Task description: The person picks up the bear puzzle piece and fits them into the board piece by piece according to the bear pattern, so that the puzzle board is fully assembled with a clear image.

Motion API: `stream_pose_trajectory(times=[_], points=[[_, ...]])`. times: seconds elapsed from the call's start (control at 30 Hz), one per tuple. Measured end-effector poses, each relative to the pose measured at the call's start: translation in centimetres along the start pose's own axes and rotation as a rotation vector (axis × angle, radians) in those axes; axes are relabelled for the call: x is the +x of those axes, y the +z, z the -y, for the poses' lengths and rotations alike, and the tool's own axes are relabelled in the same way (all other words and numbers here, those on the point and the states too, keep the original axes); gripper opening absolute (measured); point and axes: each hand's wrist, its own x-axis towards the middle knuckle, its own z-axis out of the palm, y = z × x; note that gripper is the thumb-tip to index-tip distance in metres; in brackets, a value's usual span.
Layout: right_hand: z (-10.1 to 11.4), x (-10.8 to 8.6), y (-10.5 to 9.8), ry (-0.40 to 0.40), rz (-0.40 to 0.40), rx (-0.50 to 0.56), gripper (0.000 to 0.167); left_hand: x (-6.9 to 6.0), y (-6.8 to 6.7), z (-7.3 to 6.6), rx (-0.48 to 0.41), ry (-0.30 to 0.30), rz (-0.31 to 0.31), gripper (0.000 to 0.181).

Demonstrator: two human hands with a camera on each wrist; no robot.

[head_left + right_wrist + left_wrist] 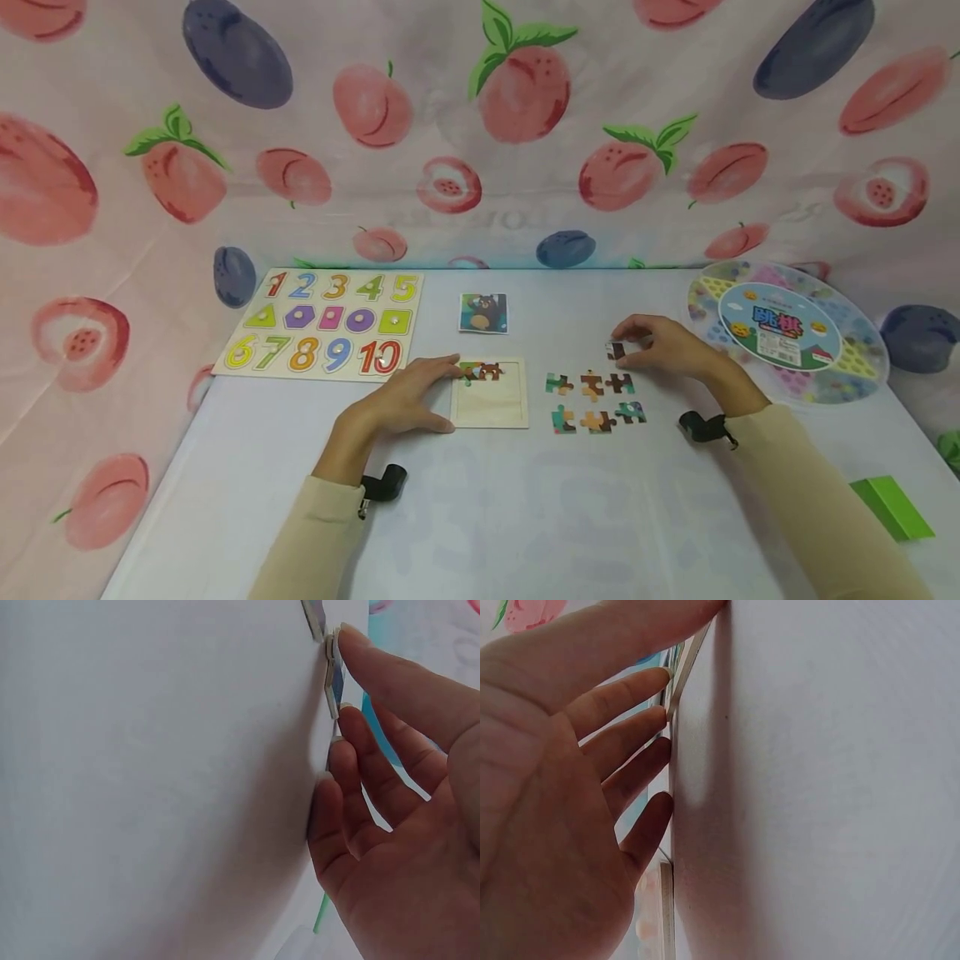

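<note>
My left hand (401,396) lies along the left side of a square wooden puzzle tray (489,417), thumb near its lower corner and fingertips at its upper left. In the left wrist view the fingers (630,735) are spread and fairly straight. Two joined puzzle pieces (480,372) sit along the tray's top edge. My right hand (660,346) pinches a dark brown and white puzzle piece (615,350) between thumb and fingertip, close to the table. The right wrist view shows this piece (333,675) edge-on. Several loose puzzle pieces (598,421) lie in two rows right of the tray.
Behind the tray lies a bear picture card (483,313). A wooden number board (318,325) is at the back left. A round Chinese checkers set (787,329) stands at the back right, with a green block (892,507) near the right sleeve.
</note>
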Motion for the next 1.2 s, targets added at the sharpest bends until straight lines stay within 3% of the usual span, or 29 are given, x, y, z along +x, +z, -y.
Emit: stream_pose_trajectory(times=[1.2], points=[[-0.05, -0.13, 0.39, -0.059, -0.038, -0.014, 0.027, -0.06, 0.07, 0.00, 0.017, -0.006, -0.008, 0.076]])
